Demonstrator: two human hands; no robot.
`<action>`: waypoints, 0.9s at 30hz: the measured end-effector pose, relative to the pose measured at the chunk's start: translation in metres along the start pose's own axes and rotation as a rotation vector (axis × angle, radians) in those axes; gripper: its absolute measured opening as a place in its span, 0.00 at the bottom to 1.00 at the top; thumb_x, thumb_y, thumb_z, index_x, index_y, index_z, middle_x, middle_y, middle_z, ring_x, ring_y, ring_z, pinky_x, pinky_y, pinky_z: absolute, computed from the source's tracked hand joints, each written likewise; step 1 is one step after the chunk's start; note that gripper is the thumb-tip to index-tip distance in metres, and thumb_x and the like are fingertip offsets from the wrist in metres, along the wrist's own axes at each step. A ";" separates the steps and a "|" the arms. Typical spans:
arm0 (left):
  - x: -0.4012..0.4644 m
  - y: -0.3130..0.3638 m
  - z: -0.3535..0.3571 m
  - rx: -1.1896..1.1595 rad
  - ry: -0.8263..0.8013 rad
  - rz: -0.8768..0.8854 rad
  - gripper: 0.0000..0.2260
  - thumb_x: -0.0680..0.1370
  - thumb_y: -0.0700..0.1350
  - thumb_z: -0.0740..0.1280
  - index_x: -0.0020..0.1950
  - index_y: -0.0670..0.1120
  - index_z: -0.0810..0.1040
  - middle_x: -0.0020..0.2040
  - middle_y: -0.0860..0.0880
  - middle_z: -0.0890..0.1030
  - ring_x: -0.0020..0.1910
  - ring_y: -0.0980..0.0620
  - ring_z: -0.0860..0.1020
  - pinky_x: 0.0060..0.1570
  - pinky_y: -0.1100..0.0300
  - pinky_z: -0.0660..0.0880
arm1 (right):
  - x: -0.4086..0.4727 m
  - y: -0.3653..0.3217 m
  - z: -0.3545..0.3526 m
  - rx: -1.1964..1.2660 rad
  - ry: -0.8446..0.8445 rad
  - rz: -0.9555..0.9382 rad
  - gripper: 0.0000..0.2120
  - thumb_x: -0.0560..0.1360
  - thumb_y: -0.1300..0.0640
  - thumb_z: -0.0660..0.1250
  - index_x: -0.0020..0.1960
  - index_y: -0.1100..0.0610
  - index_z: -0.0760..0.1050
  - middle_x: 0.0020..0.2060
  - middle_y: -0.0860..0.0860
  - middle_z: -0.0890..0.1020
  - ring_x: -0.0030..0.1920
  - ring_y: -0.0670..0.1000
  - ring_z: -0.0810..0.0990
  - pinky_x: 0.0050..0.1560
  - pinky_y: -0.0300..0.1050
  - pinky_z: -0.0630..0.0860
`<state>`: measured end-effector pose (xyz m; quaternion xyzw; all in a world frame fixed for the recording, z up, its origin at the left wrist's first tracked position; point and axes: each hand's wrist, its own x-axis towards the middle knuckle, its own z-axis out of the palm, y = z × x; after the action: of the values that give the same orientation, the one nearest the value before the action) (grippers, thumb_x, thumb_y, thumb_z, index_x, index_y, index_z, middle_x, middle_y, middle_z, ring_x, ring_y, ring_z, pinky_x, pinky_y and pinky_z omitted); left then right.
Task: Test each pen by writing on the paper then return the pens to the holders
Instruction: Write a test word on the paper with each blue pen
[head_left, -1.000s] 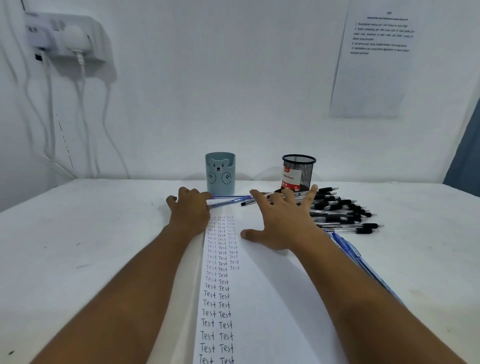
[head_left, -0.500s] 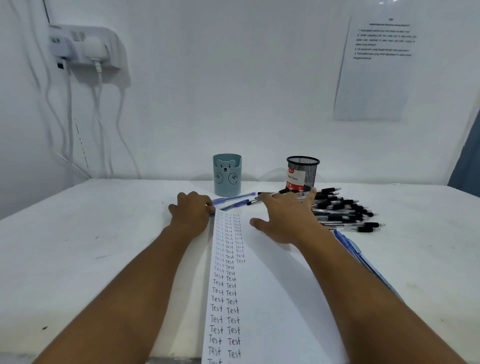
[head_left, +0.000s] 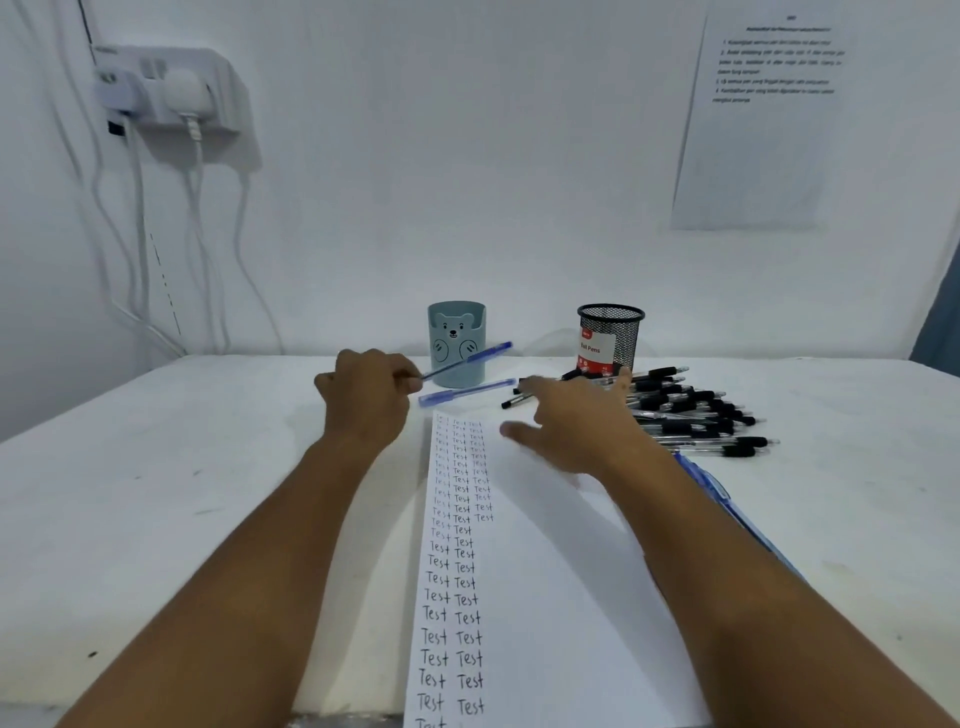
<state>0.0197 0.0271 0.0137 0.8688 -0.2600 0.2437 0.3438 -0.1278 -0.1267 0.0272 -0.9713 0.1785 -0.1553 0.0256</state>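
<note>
The left hand (head_left: 363, 400) pinches a blue pen (head_left: 467, 359) in its grip, the pen lifted off the white counter (head_left: 156, 493) and slanting up to the right in front of the teal bear pen holder (head_left: 456, 343). The right hand (head_left: 576, 426), its grip released with fingers spread, hovers over the top of the paper (head_left: 519, 597) covered in columns of "Test". A second blue pen (head_left: 465, 391) lies just beyond the paper, and a pile of black pens (head_left: 691, 415) lies beside the black mesh holder (head_left: 610, 338).
</note>
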 end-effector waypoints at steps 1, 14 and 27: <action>-0.001 0.007 -0.002 -0.051 0.001 0.037 0.08 0.78 0.41 0.67 0.48 0.52 0.84 0.48 0.52 0.84 0.55 0.46 0.74 0.48 0.55 0.58 | 0.002 0.002 -0.001 0.138 0.075 0.013 0.27 0.80 0.41 0.61 0.75 0.52 0.64 0.61 0.50 0.81 0.65 0.54 0.75 0.70 0.59 0.63; -0.012 0.028 0.006 -0.269 -0.117 0.181 0.05 0.76 0.47 0.71 0.50 0.53 0.85 0.53 0.52 0.83 0.56 0.49 0.75 0.59 0.44 0.70 | 0.008 -0.001 -0.011 1.448 0.343 0.324 0.04 0.80 0.58 0.65 0.53 0.58 0.73 0.42 0.52 0.85 0.36 0.50 0.81 0.41 0.49 0.75; -0.031 -0.007 0.015 -0.040 -0.395 0.191 0.11 0.75 0.62 0.65 0.49 0.59 0.83 0.48 0.57 0.78 0.56 0.51 0.74 0.60 0.50 0.68 | -0.002 0.007 -0.021 1.780 0.519 0.445 0.13 0.81 0.63 0.56 0.58 0.50 0.74 0.34 0.51 0.66 0.24 0.47 0.58 0.21 0.35 0.58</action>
<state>0.0044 0.0292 -0.0185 0.8641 -0.4082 0.0948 0.2788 -0.1381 -0.1321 0.0460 -0.4742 0.1756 -0.4367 0.7440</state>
